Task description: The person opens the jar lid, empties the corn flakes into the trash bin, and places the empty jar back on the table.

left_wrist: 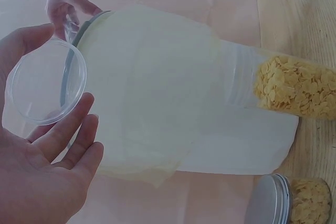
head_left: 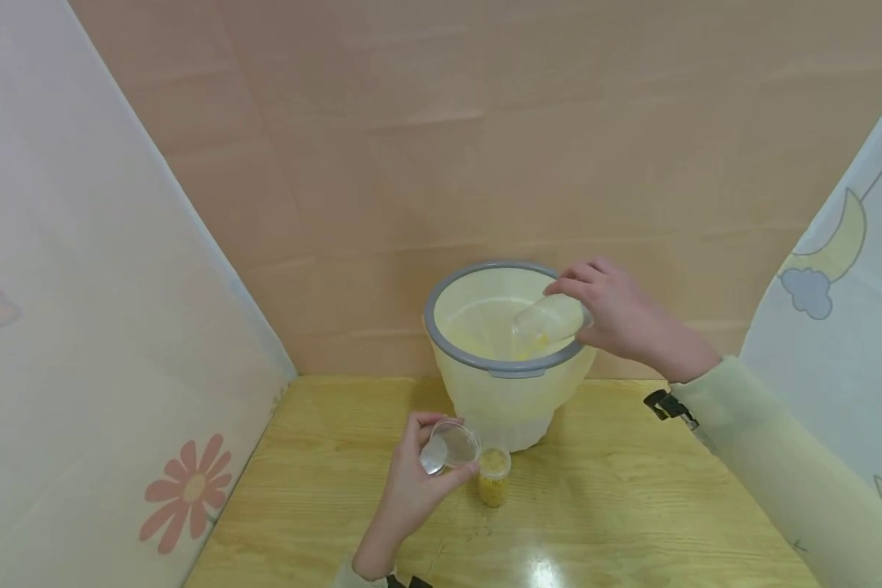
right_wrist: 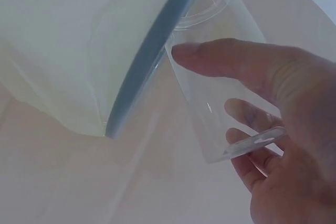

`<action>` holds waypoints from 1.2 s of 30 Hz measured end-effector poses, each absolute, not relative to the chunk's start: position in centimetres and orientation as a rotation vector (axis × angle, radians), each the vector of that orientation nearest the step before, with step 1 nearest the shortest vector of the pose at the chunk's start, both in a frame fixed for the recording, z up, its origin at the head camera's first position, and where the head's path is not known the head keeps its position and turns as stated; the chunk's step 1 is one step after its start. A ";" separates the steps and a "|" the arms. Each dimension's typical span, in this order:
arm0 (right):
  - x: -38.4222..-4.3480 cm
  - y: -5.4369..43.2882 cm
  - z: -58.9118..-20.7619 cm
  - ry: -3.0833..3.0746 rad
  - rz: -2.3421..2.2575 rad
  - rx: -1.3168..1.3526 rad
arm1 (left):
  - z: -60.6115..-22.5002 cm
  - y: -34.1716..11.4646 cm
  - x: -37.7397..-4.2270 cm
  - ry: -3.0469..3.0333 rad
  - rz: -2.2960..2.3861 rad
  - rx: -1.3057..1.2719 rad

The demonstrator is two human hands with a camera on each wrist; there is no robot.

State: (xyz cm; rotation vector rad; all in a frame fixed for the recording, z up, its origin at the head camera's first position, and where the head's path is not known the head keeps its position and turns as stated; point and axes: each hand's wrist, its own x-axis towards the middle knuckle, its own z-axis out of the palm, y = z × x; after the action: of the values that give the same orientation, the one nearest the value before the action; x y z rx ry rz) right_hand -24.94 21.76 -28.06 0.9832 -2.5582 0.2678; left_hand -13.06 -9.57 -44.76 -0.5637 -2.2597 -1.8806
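Note:
My left hand point(head_left: 414, 492) pinches a clear round lid point(left_wrist: 47, 83) between thumb and fingers, in front of a pale bin point(head_left: 496, 400) with a grey rim. Over the bin's right side, my right hand point(head_left: 621, 320) grips a clear plastic jar point(right_wrist: 202, 95), tipped with its mouth into the bin. A few yellow bits point(head_left: 540, 340) show near that mouth in the head view; in the right wrist view the jar looks nearly empty. Beside the left hand stands an uncapped-looking clear jar of yellow flakes point(left_wrist: 294, 87).
A smaller jar with a silver lid point(left_wrist: 266, 203), also holding yellow flakes, stands close by, partly behind the left hand in the head view. The wooden table point(head_left: 632, 506) meets a draped backdrop point(head_left: 382, 204) just behind the bin. Printed cloths hang at both sides.

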 end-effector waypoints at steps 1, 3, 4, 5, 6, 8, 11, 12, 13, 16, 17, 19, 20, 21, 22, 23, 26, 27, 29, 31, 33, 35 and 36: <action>-25.0 21.7 -28.1 -2.553 0.262 0.984 | -44.8 -9.5 -13.1 -2.257 -1.880 -0.564; -25.0 21.7 -28.2 -2.546 0.265 0.982 | -44.8 -9.5 -13.1 -2.256 -1.877 -0.567; -25.0 21.6 -28.1 -2.540 0.275 0.981 | -44.8 -9.5 -13.1 -2.256 -1.875 -0.567; -25.0 21.6 -28.0 -2.530 0.293 0.982 | -44.8 -9.5 -13.1 -2.255 -1.875 -0.567; -25.0 21.6 -27.7 -2.513 0.318 0.985 | -44.8 -9.5 -13.1 -2.254 -1.876 -0.565; -24.9 21.6 -27.1 -2.465 0.374 0.985 | -44.7 -9.4 -13.1 -2.253 -1.881 -0.562; -24.7 21.7 -25.9 -2.395 0.441 0.954 | -44.6 -9.4 -13.1 -2.252 -1.887 -0.560; -24.6 21.8 -25.6 -2.385 0.446 0.937 | -44.6 -9.4 -13.1 -2.251 -1.888 -0.561; -24.6 21.9 -25.4 -2.389 0.418 0.923 | -44.6 -9.4 -13.1 -2.250 -1.888 -0.562; -24.7 21.9 -25.9 -2.460 0.292 0.928 | -44.6 -9.4 -13.2 -2.253 -1.870 -0.577; -24.7 21.9 -26.3 -2.487 0.243 0.936 | -44.7 -9.4 -13.2 -2.255 -1.862 -0.582; -24.9 21.9 -27.2 -2.527 0.161 0.956 | -44.8 -9.4 -13.2 -2.261 -1.847 -0.589; -25.0 21.9 -27.6 -2.537 0.157 0.963 | -44.8 -9.4 -13.2 -2.265 -1.842 -0.591; -25.2 22.0 -27.9 -2.537 0.154 0.959 | -44.8 -9.4 -13.2 -2.267 -1.841 -0.592; -25.3 22.0 -28.1 -2.530 0.165 0.954 | -44.9 -9.4 -13.1 -2.269 -1.838 -0.592; -25.3 22.0 -28.2 -2.519 0.175 0.949 | -44.9 -9.4 -13.1 -2.269 -1.840 -0.586; -25.5 22.0 -28.1 -2.491 0.206 0.949 | -44.8 -9.4 -13.2 -2.264 -1.851 -0.582; -25.5 22.0 -27.9 -2.486 0.210 0.949 | -44.8 -9.4 -13.2 -2.258 -1.855 -0.585; -25.3 21.9 -27.5 -2.474 0.233 0.955 | -44.7 -9.4 -13.2 -2.254 -1.858 -0.589; -25.1 22.0 -27.0 -2.460 0.265 0.955 | -44.7 -9.3 -13.2 -2.253 -1.863 -0.593; -24.9 22.0 -26.4 -2.442 0.299 0.942 | -44.6 -9.3 -13.1 -2.255 -1.866 -0.590; -24.6 22.1 -25.9 -2.427 0.338 0.919 | -44.6 -9.3 -13.1 -2.259 -1.875 -0.582; -24.5 22.2 -25.7 -2.428 0.342 0.902 | -44.6 -9.3 -13.1 -2.257 -1.879 -0.582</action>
State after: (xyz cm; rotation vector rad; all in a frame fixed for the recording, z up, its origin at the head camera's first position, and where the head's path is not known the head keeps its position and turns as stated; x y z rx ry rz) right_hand -24.54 22.15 -25.72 0.9023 -2.4278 0.3422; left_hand -13.15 -9.27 -44.60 -0.5823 -2.2572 -1.8795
